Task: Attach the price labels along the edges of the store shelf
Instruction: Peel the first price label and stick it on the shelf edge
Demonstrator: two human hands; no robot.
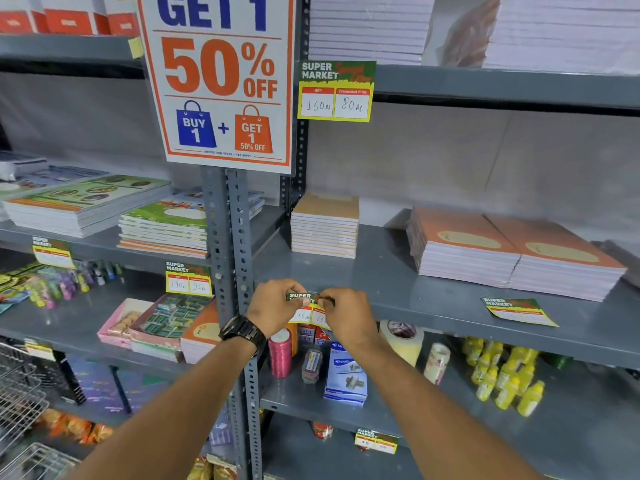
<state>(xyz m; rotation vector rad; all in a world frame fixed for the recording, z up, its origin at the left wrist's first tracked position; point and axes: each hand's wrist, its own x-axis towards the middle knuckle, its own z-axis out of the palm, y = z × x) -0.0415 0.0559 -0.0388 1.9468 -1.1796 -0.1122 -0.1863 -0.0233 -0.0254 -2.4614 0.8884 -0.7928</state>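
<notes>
In the head view, both hands meet at the front edge of the grey shelf (433,306), just right of the perforated upright post (239,237). The left hand (273,308) and the right hand (348,315) each pinch the top strip of one price label (306,306), so that its lower part hangs down over the edge; probably they press it flat there to make it stick. A second label (518,310) lies loose on the same shelf, further to the right, seemingly waiting for its turn. Other labels already hang on neighbouring edges.
</notes>
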